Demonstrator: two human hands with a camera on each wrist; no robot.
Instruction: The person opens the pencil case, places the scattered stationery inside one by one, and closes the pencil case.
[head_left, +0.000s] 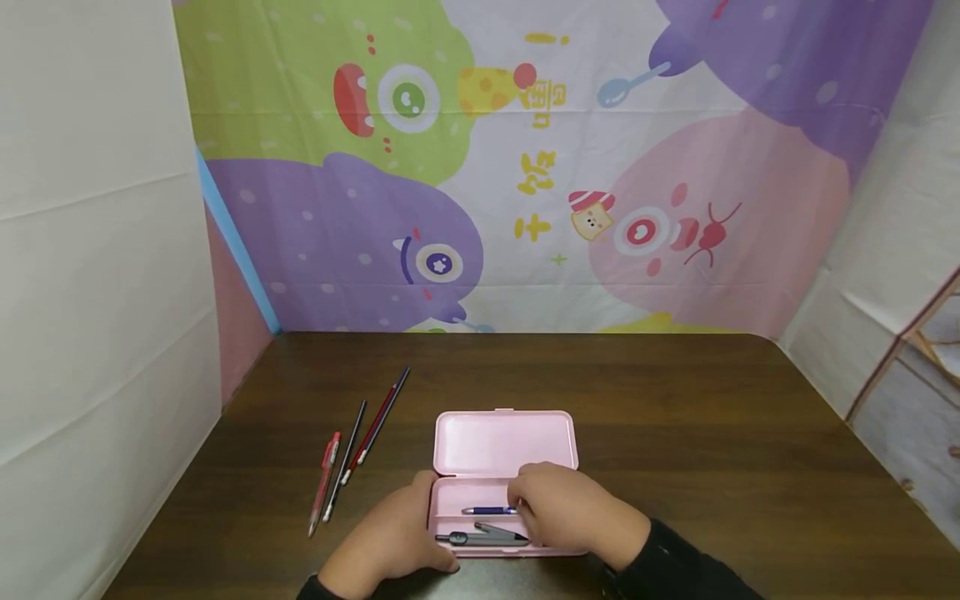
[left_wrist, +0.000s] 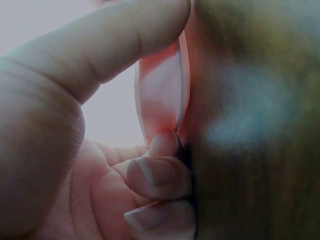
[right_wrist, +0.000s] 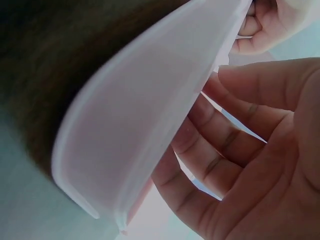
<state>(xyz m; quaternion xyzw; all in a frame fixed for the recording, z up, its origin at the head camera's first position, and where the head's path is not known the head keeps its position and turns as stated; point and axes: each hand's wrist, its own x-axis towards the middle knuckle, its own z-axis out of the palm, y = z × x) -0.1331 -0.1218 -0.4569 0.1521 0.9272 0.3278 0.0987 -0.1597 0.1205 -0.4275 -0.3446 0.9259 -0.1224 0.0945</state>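
A pink pencil case (head_left: 506,443) lies with its lid folded back on the table. My left hand (head_left: 397,529) grips its left end; in the left wrist view the thumb and curled fingertips (left_wrist: 157,171) are around the pink wall. My right hand (head_left: 570,508) reaches into the right part, thumb and forefinger at the right end of a blue pen (head_left: 487,511), which they seem to pinch. The case's near wall (right_wrist: 130,115) hides those fingertips in the right wrist view. In the front compartment lies a grey compass (head_left: 487,539), its right end by my right hand.
Left of the case lie a red pen (head_left: 325,483), a dark pencil (head_left: 346,458), and a red pencil (head_left: 369,433) beside a dark blue one (head_left: 386,412). The brown table (head_left: 675,417) meets a cartoon-printed cloth (head_left: 540,283) at its far edge.
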